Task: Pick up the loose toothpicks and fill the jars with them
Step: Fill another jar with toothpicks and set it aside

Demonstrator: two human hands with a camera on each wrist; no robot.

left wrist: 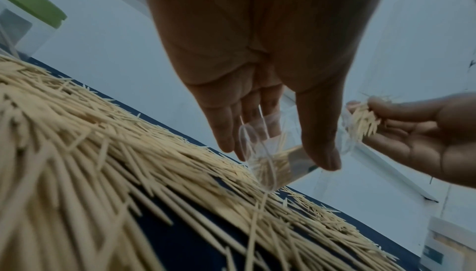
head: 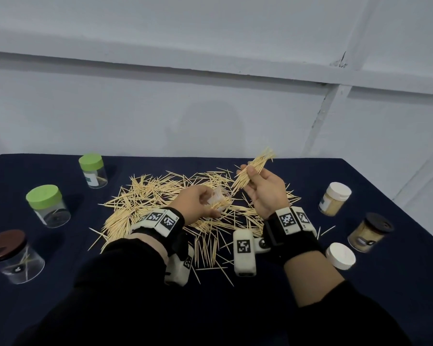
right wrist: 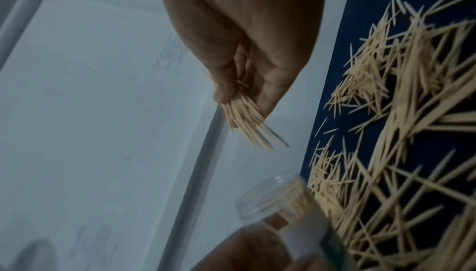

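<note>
A wide heap of loose toothpicks [head: 160,196] covers the middle of the dark blue tablecloth. My left hand [head: 198,203] holds an open clear jar [head: 220,199] tilted on its side just above the heap, with some toothpicks inside. In the left wrist view the jar [left wrist: 273,159] sits between thumb and fingers. My right hand [head: 263,188] pinches a bundle of toothpicks [head: 254,171], raised to the right of the jar mouth. The right wrist view shows that bundle [right wrist: 247,120] above the jar's threaded mouth [right wrist: 265,200].
On the left stand two green-lidded jars [head: 93,171] [head: 48,206] and a brown-lidded jar [head: 13,255], nearly empty. On the right are a full white-lidded jar [head: 335,198], a full black-lidded jar [head: 370,232] and a loose white lid [head: 340,255]. A grey wall runs behind the table.
</note>
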